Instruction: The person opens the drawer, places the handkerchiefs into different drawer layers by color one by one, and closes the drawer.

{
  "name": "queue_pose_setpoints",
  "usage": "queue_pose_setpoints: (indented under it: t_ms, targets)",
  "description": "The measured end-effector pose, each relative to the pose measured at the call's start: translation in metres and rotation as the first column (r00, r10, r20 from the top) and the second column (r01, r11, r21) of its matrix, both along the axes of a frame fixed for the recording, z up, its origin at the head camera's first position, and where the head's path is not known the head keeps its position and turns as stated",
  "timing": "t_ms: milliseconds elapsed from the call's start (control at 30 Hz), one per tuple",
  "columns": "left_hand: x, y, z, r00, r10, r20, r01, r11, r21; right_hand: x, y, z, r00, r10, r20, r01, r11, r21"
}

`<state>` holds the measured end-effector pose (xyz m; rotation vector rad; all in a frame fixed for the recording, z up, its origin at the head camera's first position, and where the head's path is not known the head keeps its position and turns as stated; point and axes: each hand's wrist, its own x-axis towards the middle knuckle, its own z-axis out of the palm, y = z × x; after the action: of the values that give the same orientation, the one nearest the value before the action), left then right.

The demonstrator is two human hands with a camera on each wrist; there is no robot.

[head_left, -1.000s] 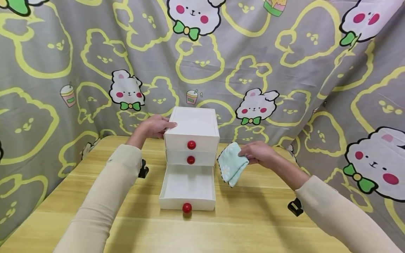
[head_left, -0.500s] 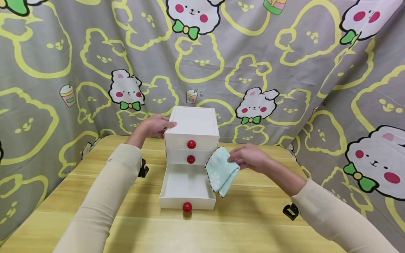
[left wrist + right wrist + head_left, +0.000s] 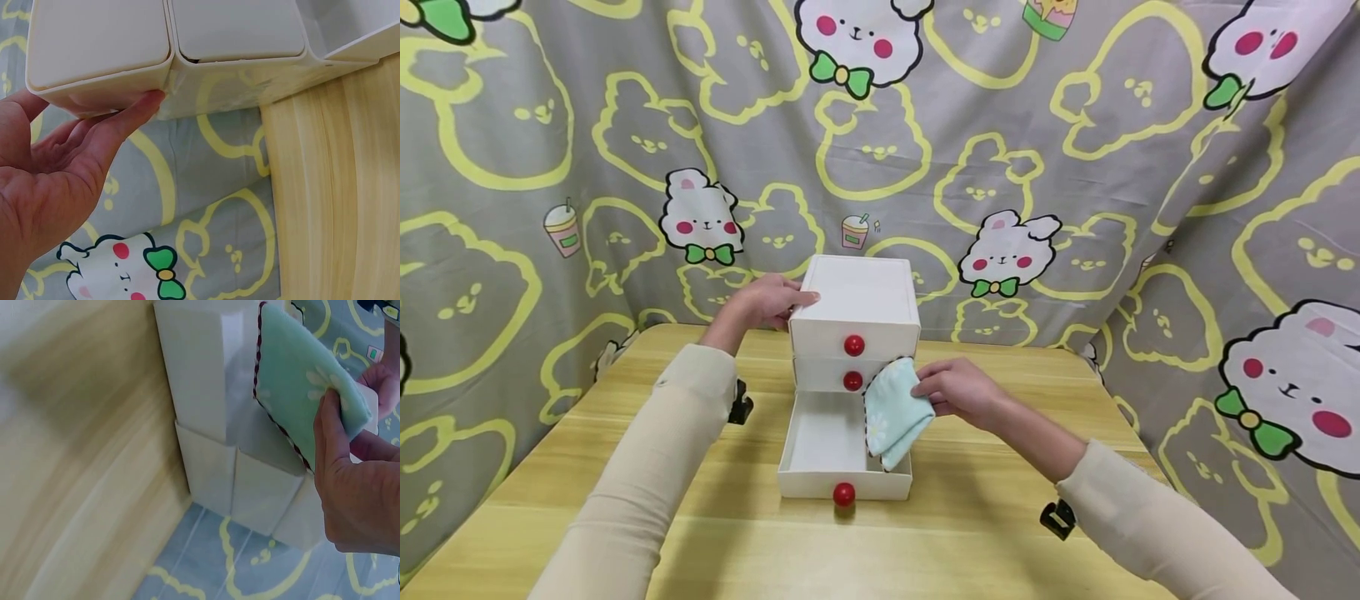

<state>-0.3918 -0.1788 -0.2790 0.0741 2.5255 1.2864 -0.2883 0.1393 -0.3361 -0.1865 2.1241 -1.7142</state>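
Note:
A light-green folded hand towel (image 3: pixel 895 412) with a white flower and a dark stitched edge hangs over the right side of the pulled-out bottom drawer (image 3: pixel 820 433). My right hand (image 3: pixel 958 390) pinches the towel's right edge between thumb and fingers, as the right wrist view also shows. The white drawer cabinet (image 3: pixel 857 292) has its top and middle drawers pushed in. At its upper left edge my left hand (image 3: pixel 767 300) holds on, the thumb on top and the other fingers against the side (image 3: pixel 125 94). Red round knobs (image 3: pixel 844 494) front the drawers.
The cabinet stands on a wooden table (image 3: pixel 700 517). Behind it hangs a grey curtain (image 3: pixel 880 167) printed with rabbits and yellow outlines. Black clip-like objects (image 3: pixel 1058 519) show beside each forearm.
My right hand has carried the towel leftward and slightly down, from beside the cabinet to over the open bottom drawer. My left hand has stayed in place.

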Motion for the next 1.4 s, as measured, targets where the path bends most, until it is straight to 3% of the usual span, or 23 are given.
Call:
queue_pose_setpoints:
  t_ms: [433,1100,1400]
  targets:
    - [0.001,-0.001,0.000,1.000,0.002,-0.005,-0.002,1.000,-0.004,0.004,-0.015,-0.015,0.999,-0.048,0.012,0.049,0.997,-0.062]
    - [0.001,-0.001,0.000,1.000,0.001,-0.007,-0.001,1.000,0.010,0.003,-0.007,-0.017,0.991,-0.119,-0.053,0.120,0.993,0.008]
    - [0.001,-0.001,0.000,1.000,-0.003,-0.006,0.003,1.000,0.009,0.009,-0.014,-0.034,0.992,-0.124,-0.005,0.123,0.990,-0.074]
